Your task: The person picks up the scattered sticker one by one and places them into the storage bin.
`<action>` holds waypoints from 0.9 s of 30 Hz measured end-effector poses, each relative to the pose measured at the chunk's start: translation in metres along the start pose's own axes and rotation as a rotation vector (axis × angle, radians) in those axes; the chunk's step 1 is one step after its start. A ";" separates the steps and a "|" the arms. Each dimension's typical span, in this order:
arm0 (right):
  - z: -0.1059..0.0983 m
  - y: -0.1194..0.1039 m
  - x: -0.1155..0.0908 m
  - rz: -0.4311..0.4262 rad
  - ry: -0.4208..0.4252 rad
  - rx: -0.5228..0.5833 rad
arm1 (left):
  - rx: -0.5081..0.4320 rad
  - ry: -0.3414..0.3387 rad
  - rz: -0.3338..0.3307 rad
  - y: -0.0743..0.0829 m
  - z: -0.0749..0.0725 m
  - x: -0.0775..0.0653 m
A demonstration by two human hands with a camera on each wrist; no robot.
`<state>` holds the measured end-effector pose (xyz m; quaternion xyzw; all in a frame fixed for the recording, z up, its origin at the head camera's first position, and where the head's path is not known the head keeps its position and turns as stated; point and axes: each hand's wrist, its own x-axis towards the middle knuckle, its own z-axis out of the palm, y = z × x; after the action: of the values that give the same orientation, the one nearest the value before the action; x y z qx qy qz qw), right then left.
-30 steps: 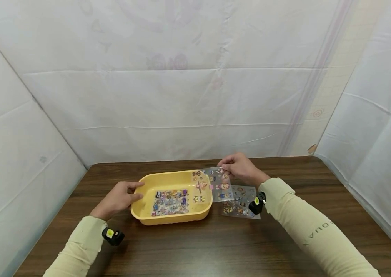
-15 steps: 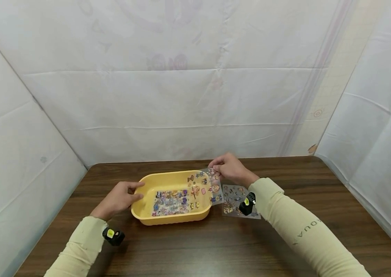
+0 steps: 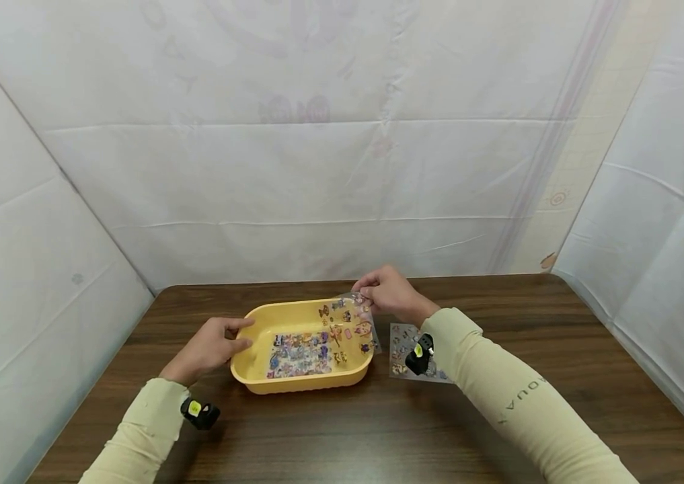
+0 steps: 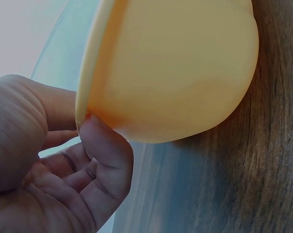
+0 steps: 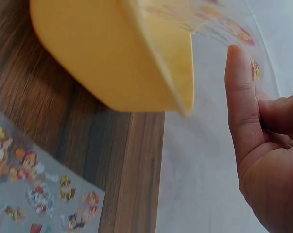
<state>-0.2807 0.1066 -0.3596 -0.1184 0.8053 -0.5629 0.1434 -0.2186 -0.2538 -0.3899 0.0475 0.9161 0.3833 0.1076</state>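
A yellow plastic tray (image 3: 257,359) rests on the table, its left rim pinched between the thumb and fingers of my left hand (image 3: 208,348). My right hand (image 3: 395,296) pinches the edge of a clear sticker sheet (image 3: 350,333) with cartoon figures. That sheet hangs over the tray's right end, partly past the rim. In the right wrist view the thumb and a finger hold the sheet near its border, above the rim. More colourful sticker sheet (image 3: 299,355) lies flat on the tray's bottom; whether it is one sheet or a stack I cannot tell.
Another clear sticker sheet (image 3: 401,349) lies on the wooden table (image 3: 317,437) right of the tray, partly hidden under my right wrist. White fabric walls (image 3: 293,202) enclose the table at the back and sides.
My right hand has moved left, carrying the pinched sticker sheet further over the tray. The left hand stays on the tray's left rim.
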 end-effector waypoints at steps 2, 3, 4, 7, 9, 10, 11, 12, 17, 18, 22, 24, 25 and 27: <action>0.003 -0.002 0.002 0.007 -0.007 0.027 | -0.007 -0.003 0.001 0.000 0.000 0.000; 0.005 -0.004 0.002 0.010 -0.011 0.039 | -0.010 -0.005 0.001 -0.001 0.000 0.000; 0.006 -0.005 0.003 0.012 -0.016 0.052 | -0.012 -0.005 0.002 -0.001 0.000 -0.001; 0.011 -0.008 0.005 0.006 -0.025 0.073 | -0.016 -0.008 0.010 -0.001 0.000 -0.001; 0.014 -0.010 0.006 0.003 -0.029 0.079 | -0.021 -0.009 0.010 -0.001 0.000 -0.001; 0.015 -0.011 0.006 -0.002 -0.028 0.076 | -0.022 -0.009 0.010 -0.001 0.000 -0.001; 0.016 -0.012 0.007 -0.006 -0.026 0.069 | -0.024 -0.009 0.009 -0.001 0.000 -0.001; 0.018 -0.014 0.007 -0.009 -0.026 0.067 | -0.024 -0.008 0.008 -0.001 0.000 -0.001; 0.026 -0.019 0.010 -0.008 -0.037 0.074 | -0.008 -0.004 0.005 0.000 0.000 -0.001; 0.028 -0.020 0.011 -0.003 -0.040 0.083 | -0.005 -0.004 0.005 0.000 0.000 -0.001; 0.035 -0.023 0.014 0.008 -0.047 0.104 | -0.001 -0.007 -0.001 0.001 0.000 -0.001; 0.037 -0.025 0.016 0.013 -0.050 0.110 | 0.000 -0.009 -0.002 0.001 0.000 -0.001; 0.039 -0.026 0.016 0.016 -0.050 0.113 | 0.001 -0.009 -0.002 0.001 0.000 -0.001; 0.042 -0.027 0.018 0.019 -0.050 0.116 | 0.002 -0.008 -0.001 0.001 -0.001 0.000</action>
<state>-0.2814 0.0546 -0.3493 -0.1162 0.7687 -0.6040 0.1753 -0.2183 -0.2536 -0.3883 0.0487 0.9161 0.3821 0.1112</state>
